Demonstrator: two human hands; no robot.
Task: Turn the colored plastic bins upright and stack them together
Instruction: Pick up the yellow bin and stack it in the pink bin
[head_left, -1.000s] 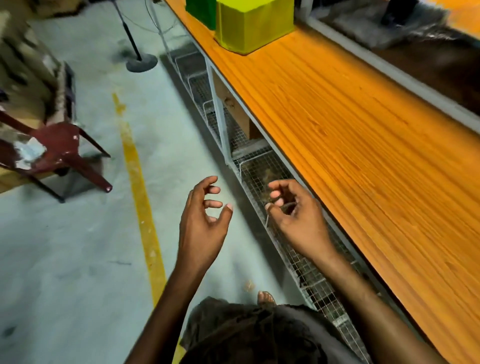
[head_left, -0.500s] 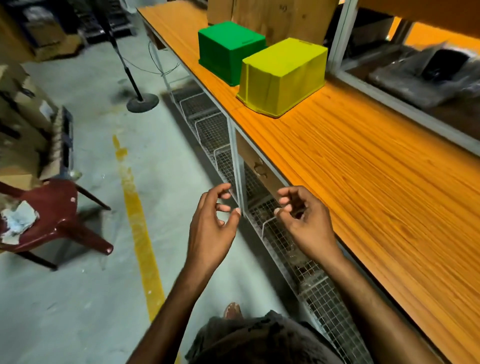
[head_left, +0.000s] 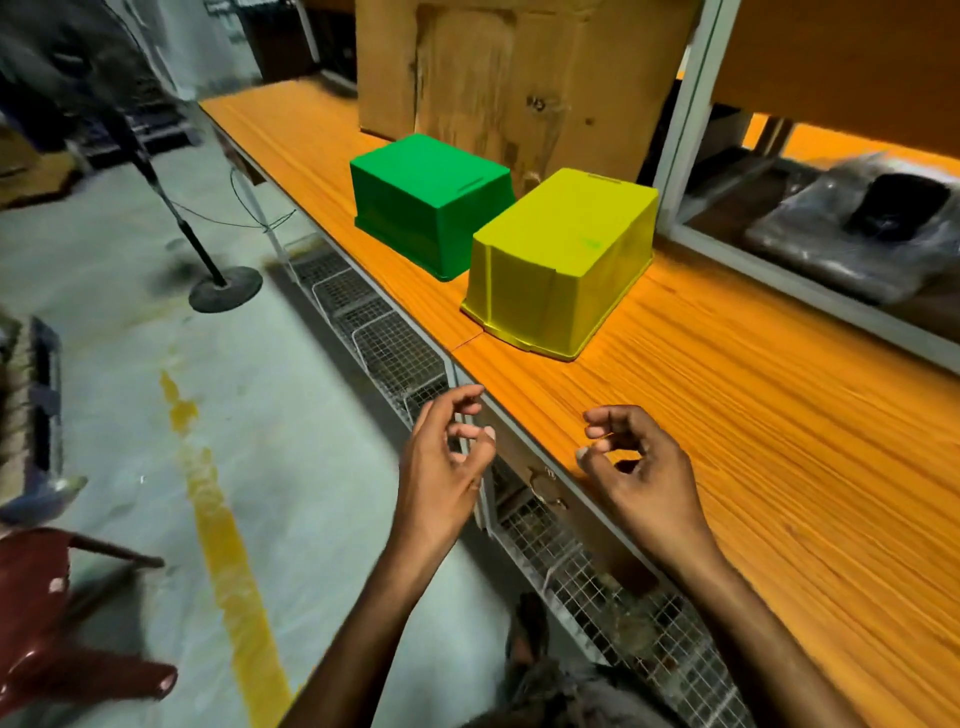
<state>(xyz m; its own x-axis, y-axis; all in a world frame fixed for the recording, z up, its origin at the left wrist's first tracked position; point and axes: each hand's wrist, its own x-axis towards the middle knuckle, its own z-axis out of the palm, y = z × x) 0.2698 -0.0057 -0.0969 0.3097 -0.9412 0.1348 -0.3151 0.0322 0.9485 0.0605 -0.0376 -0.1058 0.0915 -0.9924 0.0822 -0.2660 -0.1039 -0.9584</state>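
Head view: left hand (head_left: 441, 467) and right hand (head_left: 636, 467) hover empty, fingers curled.

Count: 2 bins, 1 green bin (head_left: 431, 200) and 1 yellow bin (head_left: 563, 260), both upside down on 1 surface (head_left: 753, 415). 2 hands: left hand (head_left: 441, 467), right hand (head_left: 641, 473). 1 cardboard box (head_left: 519, 78). 1 red chair (head_left: 47, 623).

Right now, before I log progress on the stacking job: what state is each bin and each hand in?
green bin: upside down on the orange table, unstacked
yellow bin: upside down, beside the green one
left hand: empty, fingers curled
right hand: empty, fingers curled
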